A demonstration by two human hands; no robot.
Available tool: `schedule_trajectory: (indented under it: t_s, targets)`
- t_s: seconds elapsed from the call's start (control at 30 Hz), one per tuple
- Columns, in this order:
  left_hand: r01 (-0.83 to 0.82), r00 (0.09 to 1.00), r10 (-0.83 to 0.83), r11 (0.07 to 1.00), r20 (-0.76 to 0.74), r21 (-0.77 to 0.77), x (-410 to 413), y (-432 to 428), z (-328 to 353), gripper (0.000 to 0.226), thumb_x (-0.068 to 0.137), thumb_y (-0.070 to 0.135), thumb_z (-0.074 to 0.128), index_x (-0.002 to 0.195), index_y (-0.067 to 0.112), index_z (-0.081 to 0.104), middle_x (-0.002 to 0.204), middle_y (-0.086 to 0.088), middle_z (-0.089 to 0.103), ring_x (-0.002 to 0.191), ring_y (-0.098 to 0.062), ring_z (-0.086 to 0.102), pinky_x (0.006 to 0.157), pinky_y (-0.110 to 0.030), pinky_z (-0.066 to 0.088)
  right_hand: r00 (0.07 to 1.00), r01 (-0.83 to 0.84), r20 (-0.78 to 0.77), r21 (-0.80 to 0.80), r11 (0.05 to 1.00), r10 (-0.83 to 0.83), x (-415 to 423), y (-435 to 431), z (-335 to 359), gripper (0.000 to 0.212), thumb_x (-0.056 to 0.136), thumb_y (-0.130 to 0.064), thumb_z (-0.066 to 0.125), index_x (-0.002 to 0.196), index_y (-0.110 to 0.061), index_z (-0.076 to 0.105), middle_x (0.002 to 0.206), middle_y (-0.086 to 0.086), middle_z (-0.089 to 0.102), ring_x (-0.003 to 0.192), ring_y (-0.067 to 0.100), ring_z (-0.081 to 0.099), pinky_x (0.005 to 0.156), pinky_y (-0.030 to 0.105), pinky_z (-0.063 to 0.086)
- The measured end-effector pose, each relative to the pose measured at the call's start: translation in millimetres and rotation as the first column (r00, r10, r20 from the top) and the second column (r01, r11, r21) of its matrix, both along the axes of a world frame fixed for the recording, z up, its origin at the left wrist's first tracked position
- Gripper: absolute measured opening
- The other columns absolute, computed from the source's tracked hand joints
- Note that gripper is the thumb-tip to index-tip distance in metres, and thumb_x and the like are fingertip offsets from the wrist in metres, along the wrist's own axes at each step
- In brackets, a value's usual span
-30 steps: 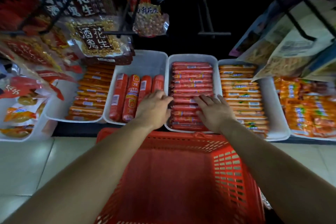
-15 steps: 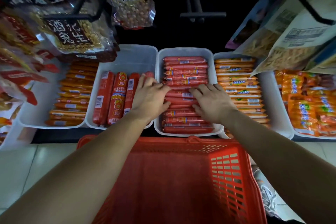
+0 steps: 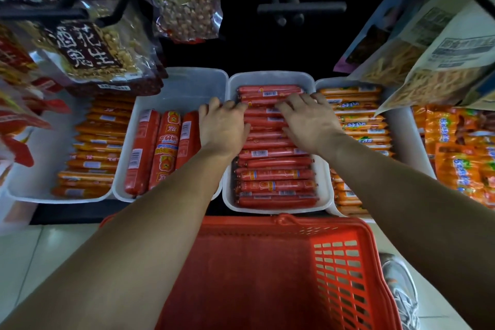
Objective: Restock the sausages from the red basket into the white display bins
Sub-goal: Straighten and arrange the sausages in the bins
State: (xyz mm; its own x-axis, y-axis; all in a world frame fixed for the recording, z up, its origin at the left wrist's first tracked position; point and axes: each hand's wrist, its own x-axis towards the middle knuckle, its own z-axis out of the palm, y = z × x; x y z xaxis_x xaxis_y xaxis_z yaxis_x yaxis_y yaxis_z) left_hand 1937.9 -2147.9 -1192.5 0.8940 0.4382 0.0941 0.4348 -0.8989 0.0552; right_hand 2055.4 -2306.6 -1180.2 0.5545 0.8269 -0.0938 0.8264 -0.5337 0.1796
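Observation:
A white display bin (image 3: 269, 76) in the middle holds a stack of thin red sausages (image 3: 276, 177) lying crosswise. My left hand (image 3: 223, 126) rests palm down on the left ends of the upper sausages, fingers spread. My right hand (image 3: 310, 120) lies flat on the right ends of the same rows, fingers spread. Neither hand grips a sausage. The red basket (image 3: 342, 262) stands in front of the bins, below my forearms; no sausages show inside it.
To the left, a white bin (image 3: 187, 83) holds three thick red sausages (image 3: 160, 150); farther left and to the right are bins of orange sausages (image 3: 91, 147) (image 3: 359, 120). Bags of peanuts (image 3: 184, 8) and snacks hang above. A grey shoe (image 3: 401, 292) is on the tiled floor.
Both hands have slid away from me along the red sausage stack, from its middle rows to the rows near the back of the bin. The view has moved closer.

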Motion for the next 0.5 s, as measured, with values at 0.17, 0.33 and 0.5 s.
schedule_trajectory:
  t_s: [0.17, 0.33, 0.5]
  targets:
    - [0.001, 0.999, -0.001, 1.000, 0.050, 0.000, 2.9, 0.3, -6.3, 0.040, 0.091, 0.040, 0.062, 0.128, 0.024, 0.062, 0.130, 0.001, 0.060, 0.119, -0.030, 0.046, 0.095, -0.044, 0.036, 0.994, 0.106, -0.018, 0.070, 0.992, -0.105, 7.9, -2.2, -6.9, 0.049, 0.096, -0.037, 0.053, 0.142, -0.025, 0.044, 0.141, 0.008, 0.048, 0.132, 0.033, 0.042, 0.111, 0.050, 0.029]
    - [0.001, 0.996, 0.011, 0.991, 0.090, -0.132, -1.5, 2.5, -11.7, 0.050, 0.093, 0.039, 0.059, 0.140, 0.025, 0.054, 0.142, 0.005, 0.054, 0.129, -0.026, 0.042, 0.103, -0.043, 0.037, 0.988, 0.116, -0.109, 0.066, 0.991, -0.109, -1.5, -6.8, -21.1, 0.063, 0.101, -0.049, 0.028, 0.158, -0.031, 0.007, 0.163, 0.004, 0.019, 0.148, 0.029, 0.019, 0.121, 0.049, 0.011]
    - [0.044, 0.988, -0.008, 0.972, 0.152, -0.232, -17.3, 5.4, -9.6, 0.046, 0.095, 0.026, 0.054, 0.141, 0.020, 0.054, 0.145, 0.003, 0.054, 0.130, -0.023, 0.046, 0.106, -0.043, 0.041, 0.975, 0.150, -0.166, -0.004, 0.989, -0.149, -8.5, -6.2, -21.4, 0.066, 0.100, -0.057, 0.015, 0.157, -0.033, -0.010, 0.167, 0.001, -0.002, 0.153, 0.024, -0.001, 0.122, 0.051, -0.005]
